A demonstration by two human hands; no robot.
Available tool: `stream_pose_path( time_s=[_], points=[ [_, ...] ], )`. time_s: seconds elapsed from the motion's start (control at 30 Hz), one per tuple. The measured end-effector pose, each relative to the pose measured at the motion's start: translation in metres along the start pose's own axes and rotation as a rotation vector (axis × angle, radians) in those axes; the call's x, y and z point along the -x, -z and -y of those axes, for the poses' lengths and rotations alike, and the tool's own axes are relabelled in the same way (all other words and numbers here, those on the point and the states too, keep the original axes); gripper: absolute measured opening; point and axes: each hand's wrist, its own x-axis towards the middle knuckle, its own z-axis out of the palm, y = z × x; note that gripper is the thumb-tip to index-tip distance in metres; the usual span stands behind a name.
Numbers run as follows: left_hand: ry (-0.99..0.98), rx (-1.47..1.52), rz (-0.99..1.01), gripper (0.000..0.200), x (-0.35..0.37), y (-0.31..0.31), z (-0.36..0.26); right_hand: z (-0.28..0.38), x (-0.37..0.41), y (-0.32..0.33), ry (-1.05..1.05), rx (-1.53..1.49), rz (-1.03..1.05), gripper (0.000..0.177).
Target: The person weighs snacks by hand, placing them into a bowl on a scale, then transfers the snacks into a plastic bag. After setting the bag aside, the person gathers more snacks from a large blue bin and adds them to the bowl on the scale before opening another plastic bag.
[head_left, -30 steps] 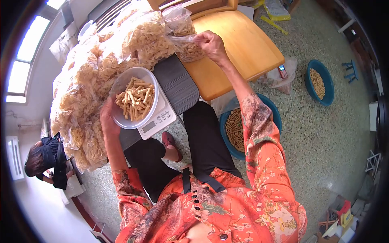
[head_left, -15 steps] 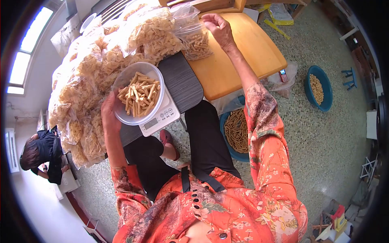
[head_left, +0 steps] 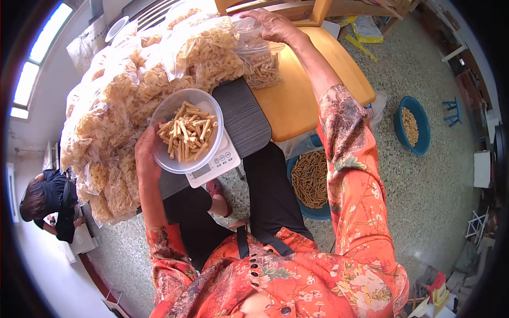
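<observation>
A translucent plastic bowl (head_left: 160, 153) of short tan sticks (head_left: 188, 131) rests on a white kitchen scale (head_left: 214, 168). My left hand (head_left: 147, 153) is curled round the bowl's left side, some fingers hidden behind its wall. At the far end of the wooden chair seat (head_left: 302, 85), my right hand (head_left: 273, 26) reaches over clear plastic bags, its fingers stretched out at their tops. Just below it stands a clear bag of the same sticks (head_left: 263, 69). Beside both is a big heap of bagged pale, curly flakes (head_left: 111, 100).
A blue tub (head_left: 318, 213) of tan sticks stands on the floor beside my leg. Farther right are another blue tub (head_left: 421, 140) with pale pieces and a small blue stool (head_left: 452, 112). A person in dark clothes (head_left: 55, 199) is at the far left.
My right hand has moved left and farther away, from above the chair seat to the bag tops, and its fingers have straightened. My left hand stays at the bowl.
</observation>
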Motion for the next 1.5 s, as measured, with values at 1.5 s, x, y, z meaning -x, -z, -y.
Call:
stream_pose_path(
  time_s=[1.5],
  points=[
    [0.011,-0.012,0.028,0.049,-0.001,0.001,0.006,0.02,0.019,-0.004,-0.076,-0.075,-0.304,0.018]
  ],
)
